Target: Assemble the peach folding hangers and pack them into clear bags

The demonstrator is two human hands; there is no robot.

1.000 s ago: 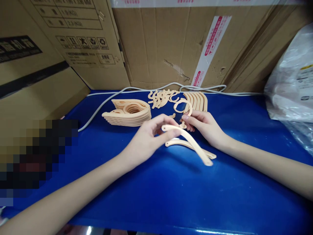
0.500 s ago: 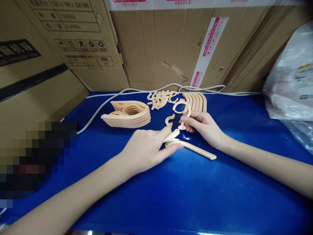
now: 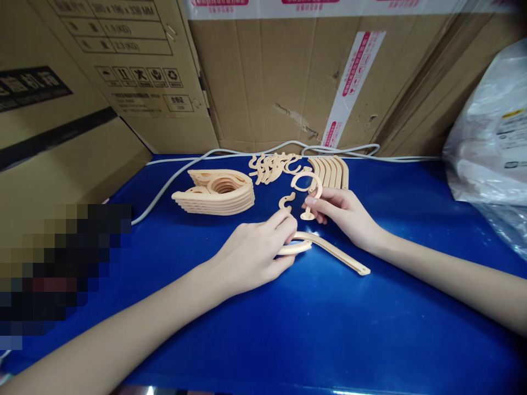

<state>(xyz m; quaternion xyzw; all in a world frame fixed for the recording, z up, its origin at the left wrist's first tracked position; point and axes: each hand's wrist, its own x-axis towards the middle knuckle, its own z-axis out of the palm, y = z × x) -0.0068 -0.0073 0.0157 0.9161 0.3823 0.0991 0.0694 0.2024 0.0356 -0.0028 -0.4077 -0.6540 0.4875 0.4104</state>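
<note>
Lowered since a second ago, the arm piece [image 3: 294, 248] that the left hand [image 3: 255, 253] held raised now lies flat on the blue table [image 3: 288, 329], its end pinched between that hand's thumb and fingers. A second arm [image 3: 341, 258] lies touching it, running near-right. Just beyond, the right hand [image 3: 343, 211] grips a ring-topped hook [image 3: 308, 184] between thumb and fingers. A small hook [image 3: 286, 201] lies between the hands. Farther off are a hanger stack [image 3: 216, 193] at left, loose hooks [image 3: 272, 164], a row of arms [image 3: 331, 170] and a cable [image 3: 173, 178].
</note>
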